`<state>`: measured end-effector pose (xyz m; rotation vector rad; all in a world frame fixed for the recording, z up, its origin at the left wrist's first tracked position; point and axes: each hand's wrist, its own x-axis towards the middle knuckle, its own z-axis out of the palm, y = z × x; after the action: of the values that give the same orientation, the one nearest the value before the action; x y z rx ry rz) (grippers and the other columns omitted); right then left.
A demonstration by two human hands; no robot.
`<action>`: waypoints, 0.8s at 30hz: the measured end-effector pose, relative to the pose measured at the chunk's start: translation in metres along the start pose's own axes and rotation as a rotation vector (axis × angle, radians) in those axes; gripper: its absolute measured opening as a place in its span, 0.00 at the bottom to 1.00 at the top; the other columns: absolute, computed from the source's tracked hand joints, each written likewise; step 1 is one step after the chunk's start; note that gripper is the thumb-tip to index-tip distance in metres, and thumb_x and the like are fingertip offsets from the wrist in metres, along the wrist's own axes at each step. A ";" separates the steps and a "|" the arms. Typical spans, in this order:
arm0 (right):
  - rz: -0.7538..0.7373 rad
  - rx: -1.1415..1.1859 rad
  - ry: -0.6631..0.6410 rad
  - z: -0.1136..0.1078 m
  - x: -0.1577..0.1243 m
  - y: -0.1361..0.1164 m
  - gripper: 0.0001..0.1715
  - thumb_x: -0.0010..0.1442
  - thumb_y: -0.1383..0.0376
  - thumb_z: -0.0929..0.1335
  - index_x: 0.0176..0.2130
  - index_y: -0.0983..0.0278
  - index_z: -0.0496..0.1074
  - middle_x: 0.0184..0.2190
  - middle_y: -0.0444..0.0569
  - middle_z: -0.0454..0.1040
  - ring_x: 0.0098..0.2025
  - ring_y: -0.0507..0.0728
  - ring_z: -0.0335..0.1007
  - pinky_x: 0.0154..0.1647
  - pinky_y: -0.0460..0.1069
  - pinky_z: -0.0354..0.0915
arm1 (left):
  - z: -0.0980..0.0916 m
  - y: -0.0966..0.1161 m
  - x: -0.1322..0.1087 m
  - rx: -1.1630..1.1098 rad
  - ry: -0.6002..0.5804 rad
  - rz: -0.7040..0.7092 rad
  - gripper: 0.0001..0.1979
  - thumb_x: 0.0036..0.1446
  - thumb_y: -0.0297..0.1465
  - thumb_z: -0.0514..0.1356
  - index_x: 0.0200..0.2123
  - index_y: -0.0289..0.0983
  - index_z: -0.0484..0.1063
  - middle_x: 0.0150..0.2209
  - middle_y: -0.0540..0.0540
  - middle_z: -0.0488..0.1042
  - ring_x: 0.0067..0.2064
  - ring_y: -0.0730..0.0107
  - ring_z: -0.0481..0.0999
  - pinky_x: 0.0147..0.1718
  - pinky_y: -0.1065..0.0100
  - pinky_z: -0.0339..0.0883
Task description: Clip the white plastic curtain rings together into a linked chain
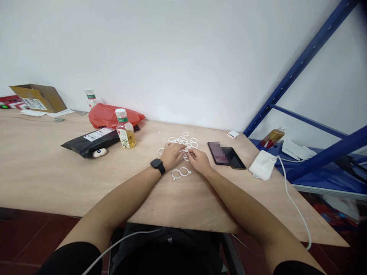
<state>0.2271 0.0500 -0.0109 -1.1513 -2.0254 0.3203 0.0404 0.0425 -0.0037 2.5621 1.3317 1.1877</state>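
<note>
Over a small heap of white plastic rings (194,140) with little knobs, my two hands meet on the wooden table. My left hand (171,154), with a black watch on the wrist, bends its fingers over the heap's near side, thumb towards the right hand. Thumb and fingertips of my right hand (200,161) are pinched together just beside it. A bit of white ring shows between the fingertips of both hands; most of it is hidden. Closer to me, two rings (181,173) lie side by side, touching, knobs at their outer ends.
Left of the hands stand a drink bottle (126,131), a black parcel (91,142), a white case (99,152) and a red bag (104,114). To the right lie two phones (237,161) and a white power bank (262,165) with a cable. A blue metal rack (315,156) borders the table.
</note>
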 end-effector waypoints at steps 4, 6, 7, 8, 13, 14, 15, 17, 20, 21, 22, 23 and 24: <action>0.093 0.152 0.088 0.000 0.002 0.004 0.10 0.60 0.59 0.66 0.36 0.62 0.74 0.28 0.46 0.78 0.28 0.54 0.73 0.31 0.47 0.65 | 0.001 -0.003 -0.001 -0.065 -0.003 -0.052 0.20 0.62 0.40 0.58 0.55 0.38 0.67 0.47 0.43 0.77 0.49 0.60 0.75 0.51 0.57 0.60; 0.111 0.220 0.122 -0.001 0.002 0.004 0.11 0.60 0.58 0.66 0.35 0.63 0.73 0.26 0.45 0.76 0.26 0.53 0.71 0.28 0.46 0.65 | 0.001 -0.003 0.000 -0.060 -0.057 -0.076 0.23 0.59 0.43 0.61 0.53 0.38 0.69 0.46 0.44 0.78 0.49 0.59 0.75 0.51 0.57 0.61; 0.116 0.244 0.134 -0.001 0.002 0.003 0.11 0.59 0.58 0.66 0.35 0.63 0.73 0.25 0.45 0.75 0.25 0.53 0.70 0.27 0.46 0.64 | 0.001 -0.003 0.000 -0.051 -0.094 -0.082 0.22 0.57 0.44 0.62 0.51 0.39 0.71 0.44 0.44 0.79 0.48 0.58 0.76 0.50 0.57 0.61; 0.120 0.265 0.142 -0.002 0.002 0.003 0.12 0.59 0.58 0.66 0.34 0.64 0.73 0.25 0.45 0.75 0.25 0.53 0.70 0.27 0.46 0.64 | 0.001 -0.003 0.001 -0.043 -0.131 -0.082 0.21 0.56 0.44 0.63 0.48 0.39 0.73 0.43 0.45 0.79 0.47 0.58 0.76 0.49 0.57 0.62; 0.100 0.350 0.128 0.001 0.000 0.003 0.11 0.58 0.61 0.66 0.38 0.64 0.74 0.26 0.45 0.75 0.25 0.52 0.70 0.27 0.46 0.65 | 0.000 -0.001 0.002 -0.032 -0.188 -0.055 0.09 0.61 0.36 0.59 0.41 0.40 0.77 0.39 0.48 0.81 0.43 0.62 0.77 0.47 0.60 0.61; 0.086 0.340 0.120 0.001 0.000 0.003 0.11 0.57 0.62 0.66 0.38 0.64 0.74 0.26 0.45 0.75 0.25 0.52 0.69 0.27 0.45 0.64 | -0.001 0.000 0.002 -0.034 -0.183 -0.051 0.09 0.62 0.34 0.58 0.41 0.40 0.77 0.38 0.48 0.81 0.42 0.63 0.77 0.46 0.61 0.61; 0.071 0.321 0.114 0.001 0.000 0.003 0.11 0.57 0.63 0.65 0.39 0.64 0.74 0.26 0.44 0.75 0.25 0.52 0.69 0.27 0.45 0.64 | 0.000 0.000 0.002 -0.037 -0.175 -0.048 0.09 0.62 0.33 0.58 0.40 0.40 0.77 0.37 0.48 0.81 0.41 0.64 0.77 0.46 0.61 0.61; 0.040 0.262 0.104 0.000 -0.001 0.002 0.12 0.56 0.65 0.65 0.39 0.63 0.74 0.27 0.44 0.75 0.25 0.51 0.67 0.28 0.45 0.64 | 0.000 -0.001 0.002 -0.045 -0.152 -0.061 0.08 0.61 0.33 0.58 0.37 0.40 0.78 0.34 0.49 0.80 0.39 0.65 0.77 0.45 0.62 0.61; -0.021 0.164 0.096 -0.004 -0.002 -0.002 0.12 0.54 0.67 0.64 0.38 0.62 0.74 0.27 0.44 0.75 0.25 0.51 0.67 0.29 0.45 0.63 | 0.004 -0.004 0.002 -0.077 -0.075 -0.155 0.09 0.60 0.32 0.58 0.33 0.38 0.77 0.30 0.49 0.79 0.33 0.68 0.76 0.41 0.65 0.63; -0.040 0.137 0.091 -0.005 -0.002 -0.003 0.12 0.54 0.68 0.63 0.37 0.62 0.74 0.27 0.44 0.75 0.26 0.51 0.67 0.30 0.46 0.63 | 0.005 -0.006 0.002 -0.095 -0.037 -0.208 0.09 0.60 0.32 0.57 0.33 0.38 0.77 0.29 0.49 0.78 0.31 0.69 0.75 0.39 0.67 0.64; -0.055 0.115 0.086 -0.006 -0.002 -0.004 0.12 0.54 0.68 0.63 0.37 0.62 0.74 0.27 0.44 0.74 0.26 0.51 0.67 0.30 0.46 0.63 | 0.006 -0.008 0.002 -0.114 0.003 -0.266 0.09 0.59 0.32 0.57 0.35 0.38 0.77 0.28 0.49 0.78 0.30 0.70 0.75 0.36 0.68 0.64; -0.063 0.097 0.081 -0.006 -0.002 -0.004 0.13 0.54 0.68 0.63 0.37 0.62 0.74 0.27 0.44 0.74 0.26 0.52 0.66 0.31 0.46 0.62 | 0.006 -0.011 0.002 -0.129 0.041 -0.326 0.09 0.58 0.32 0.57 0.37 0.37 0.77 0.27 0.50 0.77 0.29 0.70 0.74 0.34 0.69 0.64; -0.064 0.082 0.076 -0.006 -0.002 -0.004 0.13 0.54 0.68 0.62 0.37 0.62 0.74 0.27 0.44 0.74 0.25 0.52 0.66 0.31 0.46 0.62 | 0.007 -0.014 0.003 -0.142 0.073 -0.383 0.10 0.58 0.31 0.57 0.39 0.37 0.77 0.26 0.51 0.76 0.29 0.71 0.74 0.32 0.70 0.64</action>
<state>0.2299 0.0451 -0.0057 -1.0306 -1.9602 0.3199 0.0362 0.0551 -0.0115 2.0628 1.5945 1.2540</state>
